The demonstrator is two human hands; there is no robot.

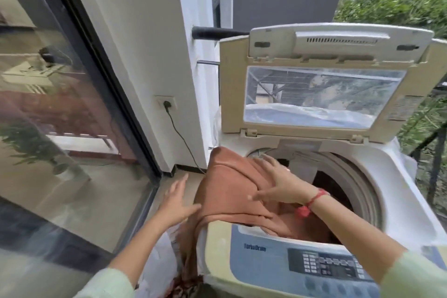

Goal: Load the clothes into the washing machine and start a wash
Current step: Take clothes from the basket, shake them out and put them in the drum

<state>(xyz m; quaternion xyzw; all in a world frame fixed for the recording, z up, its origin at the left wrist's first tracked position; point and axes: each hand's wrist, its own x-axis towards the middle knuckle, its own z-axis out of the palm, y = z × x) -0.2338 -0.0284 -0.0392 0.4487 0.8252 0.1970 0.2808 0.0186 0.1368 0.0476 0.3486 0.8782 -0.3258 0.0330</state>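
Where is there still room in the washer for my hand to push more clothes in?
The drum's right and far side is open, between the grey drum rim and the right hand. The left and front are crowded: the orange cloth drapes over the washer's left edge, with the left hand beside it.

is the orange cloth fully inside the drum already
No, the orange cloth drapes over the washing machine's left rim and hangs down outside, with the right hand pressing on it.

One legible marking: "TurboDrum" in dark lettering on the washer's (387, 176) blue control panel (261, 256). Button labels too blurred to read.
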